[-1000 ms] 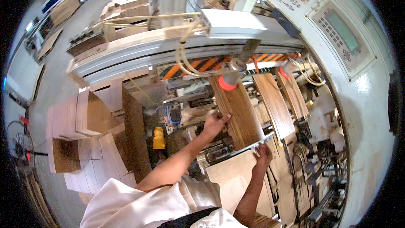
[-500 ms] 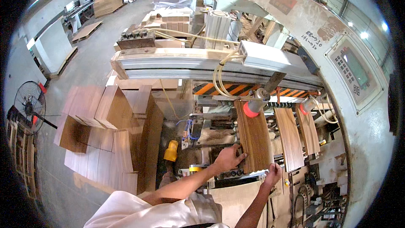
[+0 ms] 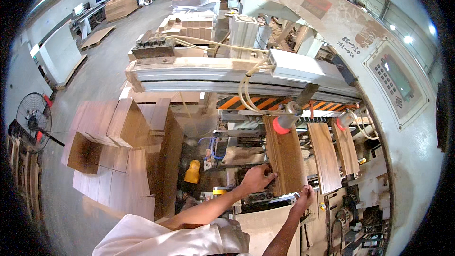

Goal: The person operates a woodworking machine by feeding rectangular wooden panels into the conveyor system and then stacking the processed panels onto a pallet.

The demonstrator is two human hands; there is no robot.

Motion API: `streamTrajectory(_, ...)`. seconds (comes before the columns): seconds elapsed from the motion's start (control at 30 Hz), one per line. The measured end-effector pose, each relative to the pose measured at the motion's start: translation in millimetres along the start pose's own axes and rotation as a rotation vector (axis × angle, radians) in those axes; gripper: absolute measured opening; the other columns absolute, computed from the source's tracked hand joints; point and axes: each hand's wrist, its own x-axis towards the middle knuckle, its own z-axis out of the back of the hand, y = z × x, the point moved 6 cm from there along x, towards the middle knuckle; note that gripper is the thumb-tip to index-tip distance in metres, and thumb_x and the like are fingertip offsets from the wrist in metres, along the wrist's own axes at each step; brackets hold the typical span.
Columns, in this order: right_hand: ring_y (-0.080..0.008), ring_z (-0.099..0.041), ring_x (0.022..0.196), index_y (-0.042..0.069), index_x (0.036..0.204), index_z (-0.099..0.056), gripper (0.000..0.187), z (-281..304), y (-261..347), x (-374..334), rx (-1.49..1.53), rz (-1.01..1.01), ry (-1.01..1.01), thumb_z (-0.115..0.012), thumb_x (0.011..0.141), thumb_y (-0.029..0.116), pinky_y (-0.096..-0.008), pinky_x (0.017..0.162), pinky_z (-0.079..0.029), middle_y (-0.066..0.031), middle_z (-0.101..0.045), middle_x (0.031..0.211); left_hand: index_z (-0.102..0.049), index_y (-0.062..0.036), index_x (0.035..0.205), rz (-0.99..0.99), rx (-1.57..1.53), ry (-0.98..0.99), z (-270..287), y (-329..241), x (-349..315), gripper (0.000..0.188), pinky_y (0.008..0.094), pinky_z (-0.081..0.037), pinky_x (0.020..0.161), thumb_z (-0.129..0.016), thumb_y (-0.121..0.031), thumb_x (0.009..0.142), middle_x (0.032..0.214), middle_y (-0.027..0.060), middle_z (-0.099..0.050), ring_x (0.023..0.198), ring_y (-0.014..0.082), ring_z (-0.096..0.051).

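Note:
A stack of brown wood-grain planks (image 3: 286,161) lies on the machine bed in front of me. Its far end sits beneath a cylinder's round red foot (image 3: 283,125). At the near left edge of this stack, my left hand (image 3: 256,179) has its fingers curled and its thumb against the planks. My right hand (image 3: 304,199) is closed at the near right corner, fingertips pinching the edge; part of its grip is hidden. Two more wood-grain planks, a middle one (image 3: 324,156) and a narrower one (image 3: 346,147), lie to the right.
Stacked wooden boards (image 3: 109,175) stand on my left. A metal crossbeam (image 3: 204,78) with hoses spans the far side, above a striped guard (image 3: 232,101). A control panel (image 3: 391,76) rises at right. A floor fan (image 3: 33,118) stands far left; a yellow pedal-like piece (image 3: 192,172) sits low.
My right hand has shifted slightly down and left at the stack's near corner. My left hand stays at the left edge. A distant person has moved slightly.

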Motion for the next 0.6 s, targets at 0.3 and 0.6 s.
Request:
streamTrajectory(0.3,-0.0181,-0.060,0.079,0.009,0.114,-0.055,0.030,6.0,-10.3,4.4,-0.062,0.050,0.065,-0.062,0.091,0.026,-0.0284,0.061,-0.050,-0.0053,-0.059,0.105,-0.064,0.0027,0.085,0.091,0.111,0.102,0.1,-12.7,1.9,0.054,0.0494,-0.050,0.069,-0.055,-0.051,0.088,0.074,0.0251,-0.063,0.075,0.0427,-0.063)
streamTrajectory(0.6,-0.0112,-0.055,0.070,0.009,0.107,-0.058,0.027,-13.1,12.8,-11.0,0.075,-0.071,0.055,-0.067,0.088,0.027,-0.0272,0.059,-0.052,-0.0013,-0.057,0.092,-0.063,0.0025,0.089,0.034,0.103,0.149,2.5,-21.2,5.5,0.050,0.0470,-0.049,0.070,-0.058,-0.047,0.088,0.078,0.0260,-0.064,0.075,0.0421,-0.063)
